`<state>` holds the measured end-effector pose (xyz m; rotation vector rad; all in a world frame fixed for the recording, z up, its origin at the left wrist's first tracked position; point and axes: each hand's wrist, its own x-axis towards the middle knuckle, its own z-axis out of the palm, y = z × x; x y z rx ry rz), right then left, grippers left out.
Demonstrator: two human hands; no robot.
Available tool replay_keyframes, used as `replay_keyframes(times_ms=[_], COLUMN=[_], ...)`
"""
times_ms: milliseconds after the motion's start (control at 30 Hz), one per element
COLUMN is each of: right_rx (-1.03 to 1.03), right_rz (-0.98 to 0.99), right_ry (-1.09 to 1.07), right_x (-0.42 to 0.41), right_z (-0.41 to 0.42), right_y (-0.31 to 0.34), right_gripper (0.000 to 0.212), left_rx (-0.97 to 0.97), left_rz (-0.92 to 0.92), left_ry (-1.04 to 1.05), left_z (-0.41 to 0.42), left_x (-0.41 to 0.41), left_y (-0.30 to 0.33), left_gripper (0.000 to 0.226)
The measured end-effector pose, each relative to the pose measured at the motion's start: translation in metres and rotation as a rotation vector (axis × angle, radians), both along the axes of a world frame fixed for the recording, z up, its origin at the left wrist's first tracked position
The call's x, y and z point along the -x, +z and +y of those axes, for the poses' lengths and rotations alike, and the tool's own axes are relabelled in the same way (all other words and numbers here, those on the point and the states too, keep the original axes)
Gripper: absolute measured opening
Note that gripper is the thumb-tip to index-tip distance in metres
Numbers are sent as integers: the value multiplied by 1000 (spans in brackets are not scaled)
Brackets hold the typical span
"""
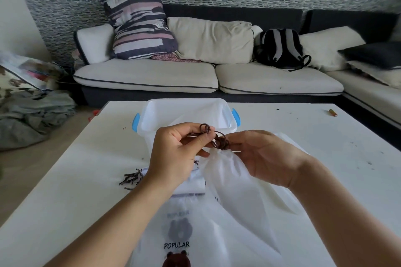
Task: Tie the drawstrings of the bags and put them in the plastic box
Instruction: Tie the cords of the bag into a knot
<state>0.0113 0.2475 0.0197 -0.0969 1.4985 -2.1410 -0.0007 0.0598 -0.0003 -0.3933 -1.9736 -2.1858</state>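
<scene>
A translucent white drawstring bag [236,188] is lifted above the white table, its mouth gathered under a tangle of brown drawstring [220,142]. My left hand [175,154] pinches a loop of that cord between thumb and fingers. My right hand [264,156] holds the cord and the bag's gathered neck from the right. More bags lie flat beneath, one printed with a bear and "POPULAR" [178,245]. Their loose brown cords [131,178] lie to the left. The clear plastic box [152,112] with blue latches stands just behind my hands.
The white table [65,191] has dark specks and a small orange-brown stick [332,112] at the far right. Behind it runs a sofa with cushions and a black backpack [280,49]. Grey cloth is piled on the floor at left [32,115].
</scene>
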Motion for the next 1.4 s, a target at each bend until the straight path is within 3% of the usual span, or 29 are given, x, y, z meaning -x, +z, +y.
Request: replay_keyframes(times_ms=[333,600,700,867,1000,1267,1400], right_rx=[-41,-251,-192,-26,-87,-23,-290], right_rz=[95,237,229,198,261,231,379], right_ry=[60,-100,-78,22,-68,-80,-215], right_x=[-1,5,6,4,4,5,8], right_z=[-6,-12,-8,-5,-8,-9,-7], right_y=[-2,-7,-8,-10,-9,-8,-5], right_gripper=[39,42,51,39,47,30,15], left_rx=[-5,58,24,-71,-112,-113,-139], left_rz=[44,103,68,10,-3,1,-39], left_ry=[3,-7,-13,-47,-35,-7,-44], left_z=[0,1,1,3,1,0,-2], left_x=[-1,-3,-3,-5,-6,-8,-7], left_y=[1,2,4,6,8,10,9], left_gripper=[13,12,5,9,9,17,15])
